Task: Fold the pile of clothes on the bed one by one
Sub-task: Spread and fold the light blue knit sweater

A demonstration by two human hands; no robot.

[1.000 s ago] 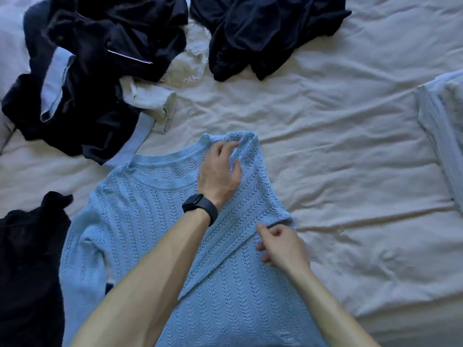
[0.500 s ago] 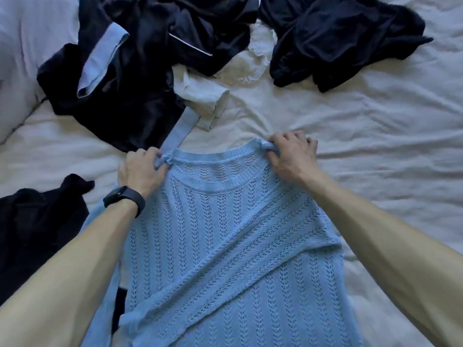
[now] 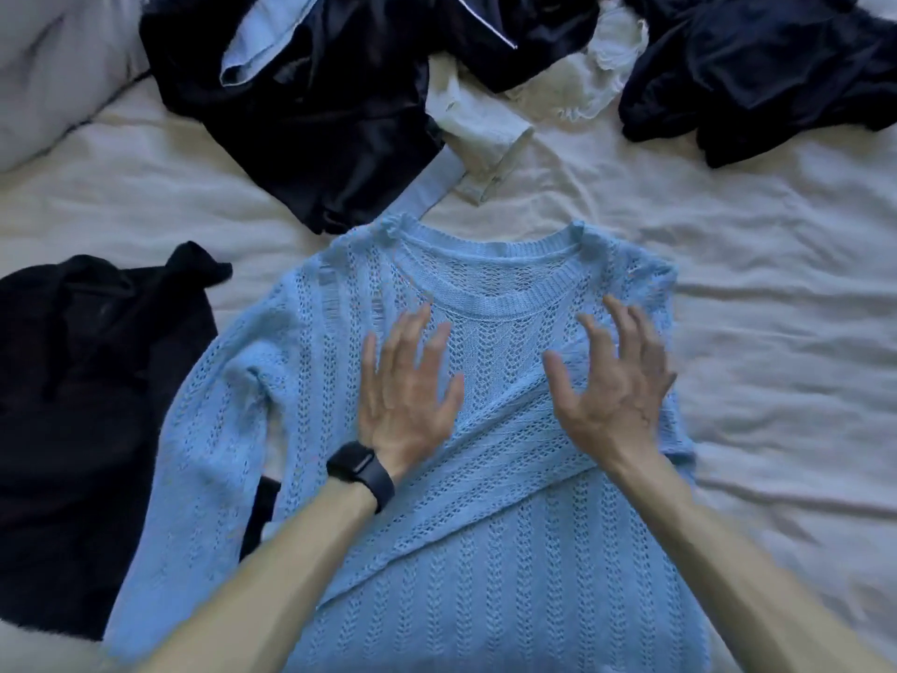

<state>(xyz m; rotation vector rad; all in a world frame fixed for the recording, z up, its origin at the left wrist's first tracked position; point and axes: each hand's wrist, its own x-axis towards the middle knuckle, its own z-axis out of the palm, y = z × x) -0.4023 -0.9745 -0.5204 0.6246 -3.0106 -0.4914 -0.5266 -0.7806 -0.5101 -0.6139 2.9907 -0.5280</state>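
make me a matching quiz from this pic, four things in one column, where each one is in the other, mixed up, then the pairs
1 blue sweater
2 black watch
3 cream garment
4 grey pillow

a top left corner
b on the left wrist
c spread flat, centre
d crumpled, top middle

Pairs: 1-c, 2-b, 3-d, 4-a

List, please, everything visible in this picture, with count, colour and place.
knit sweater: one, light blue, flat mid-bed, sleeve folded across chest
dark heap: one, navy-black with pale blue trim, top left
navy garment: one, navy, top right
black garment: one, black, left edge
cream garment: one, cream, top centre
sheet: one, white, beneath everything
pillow: one, pale grey, top-left corner
watch: one, black, left wrist
left hand: one, open, over sweater's chest
right hand: one, open, over sweater's chest
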